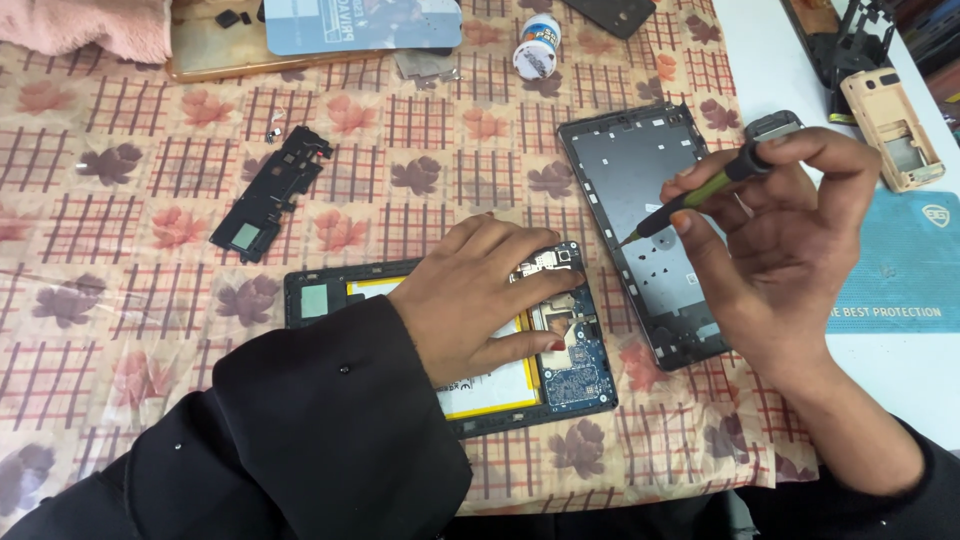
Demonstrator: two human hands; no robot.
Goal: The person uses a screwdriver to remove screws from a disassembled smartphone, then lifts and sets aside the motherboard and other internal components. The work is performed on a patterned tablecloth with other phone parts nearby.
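An opened smartphone [575,375] lies on the patterned tablecloth, its yellow-edged battery and blue circuit board exposed. My left hand [485,295] rests flat on it, fingers spread over the board near the top. My right hand [785,235] is raised to the right and holds a small screwdriver [700,195] with a green and black handle, tip pointing down-left. Under the tip lies a grey phone frame [640,180], face up.
A black plastic inner cover [268,195] lies at the left. A small white jar [537,47] stands at the back. A tan phone housing [893,130] and a blue mat [905,265] are on the right. A pink cloth [90,25] is far left.
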